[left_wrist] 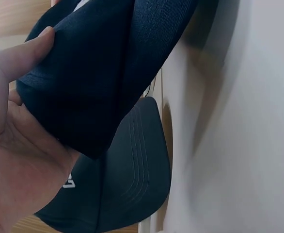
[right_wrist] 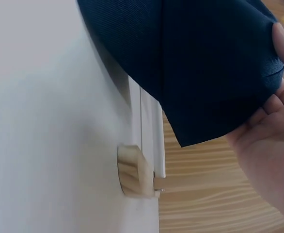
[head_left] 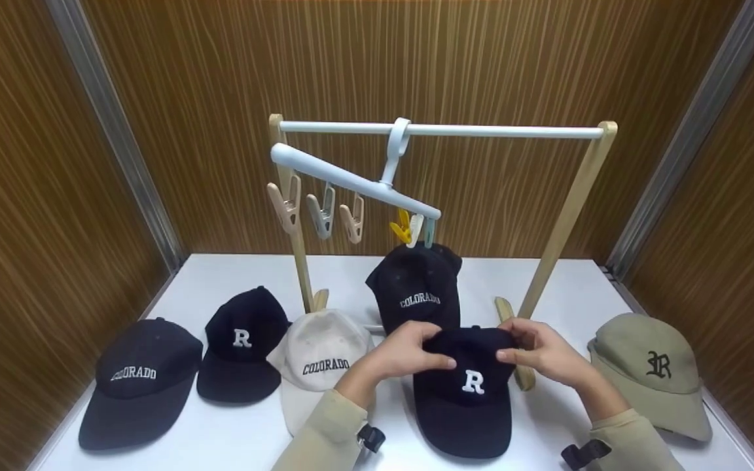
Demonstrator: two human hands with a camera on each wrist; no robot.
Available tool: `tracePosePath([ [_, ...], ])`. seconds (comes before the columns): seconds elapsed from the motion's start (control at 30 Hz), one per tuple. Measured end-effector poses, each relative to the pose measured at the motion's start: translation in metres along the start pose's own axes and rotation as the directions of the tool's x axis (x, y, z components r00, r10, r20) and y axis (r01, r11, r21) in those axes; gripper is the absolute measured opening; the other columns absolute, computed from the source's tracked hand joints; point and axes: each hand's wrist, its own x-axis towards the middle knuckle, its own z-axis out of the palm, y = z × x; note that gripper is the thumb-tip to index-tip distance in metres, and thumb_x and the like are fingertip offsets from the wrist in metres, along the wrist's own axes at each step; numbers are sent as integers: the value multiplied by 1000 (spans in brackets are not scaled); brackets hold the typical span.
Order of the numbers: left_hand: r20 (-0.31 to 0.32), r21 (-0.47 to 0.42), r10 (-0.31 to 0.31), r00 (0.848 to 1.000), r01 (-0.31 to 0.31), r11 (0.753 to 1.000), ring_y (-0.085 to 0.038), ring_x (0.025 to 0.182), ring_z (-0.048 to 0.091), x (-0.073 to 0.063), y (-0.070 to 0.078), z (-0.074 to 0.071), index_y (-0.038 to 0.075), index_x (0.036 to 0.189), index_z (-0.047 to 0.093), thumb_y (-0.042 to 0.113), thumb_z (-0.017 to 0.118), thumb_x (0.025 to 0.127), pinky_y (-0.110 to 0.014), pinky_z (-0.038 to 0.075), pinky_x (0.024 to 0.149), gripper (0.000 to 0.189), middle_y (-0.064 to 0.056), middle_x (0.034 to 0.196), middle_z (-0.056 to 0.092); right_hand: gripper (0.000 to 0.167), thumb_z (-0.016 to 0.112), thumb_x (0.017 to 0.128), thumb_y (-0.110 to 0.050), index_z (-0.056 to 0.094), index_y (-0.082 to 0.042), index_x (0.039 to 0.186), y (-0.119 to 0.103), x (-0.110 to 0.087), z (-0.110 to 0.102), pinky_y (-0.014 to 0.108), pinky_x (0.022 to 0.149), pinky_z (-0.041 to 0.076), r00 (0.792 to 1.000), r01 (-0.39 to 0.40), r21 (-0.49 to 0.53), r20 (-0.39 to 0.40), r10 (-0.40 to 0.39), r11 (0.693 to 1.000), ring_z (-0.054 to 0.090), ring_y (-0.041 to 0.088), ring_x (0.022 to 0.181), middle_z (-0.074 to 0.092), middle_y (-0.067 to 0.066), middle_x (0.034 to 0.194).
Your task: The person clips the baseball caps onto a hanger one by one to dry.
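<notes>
From here I see a wood-grain wall (head_left: 377,59) at twelve o'clock, metal corner strips (head_left: 119,131) at ten and two, white tabletop (head_left: 220,432) at six.

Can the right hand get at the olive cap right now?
Probably yes: nothing seems to block the way from the right hand to the olive cap, though its fingers would first have to release the held cap.

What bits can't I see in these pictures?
Head: lower end of the rear COLORADO cap, behind the left hand and held R cap.
Left wrist: most lettering on the lower dark cap, hidden by that hand.
Right wrist: part of the right hand, cut off by the right edge.
</notes>
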Motion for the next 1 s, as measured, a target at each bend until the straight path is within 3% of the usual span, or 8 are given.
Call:
tracePosePath([
  [0.33, -11, -19, -33, 999, 32, 999, -5, 77, 56, -5, -4, -9, 16, 93, 74, 24, 94, 88, -26, 47, 78, 22, 15, 77, 61, 16, 74, 101, 6, 69, 6, 116, 2, 7, 11, 29, 83, 60, 1000, 25, 67, -2, -25, 997, 73, 15, 93, 76, 8, 104],
  [0.63, -15, -28, -31, 999, 30, 999, -4, 75, 56, -9, -7, -15, 16, 91, 74, 24, 94, 87, -24, 47, 75, 22, 16, 78, 61, 17, 73, 103, 2, 69, 6, 119, -1, 12, 18, 30, 83, 62, 1000, -11, 72, -9, 12, 997, 74, 16, 93, 77, 7, 106],
  [1.0, -27, -67, -38, 999, 36, 997, -4, 75, 59, -14, -12, -23, 13, 95, 78, 23, 94, 88, -25, 49, 76, 21, 15, 81, 67, 13, 72, 104, 3, 70, 6, 117, -3, 22, 26, 29, 80, 60, 1000, 29, 102, -10, -29, 994, 72, 13, 90, 76, 5, 102],
])
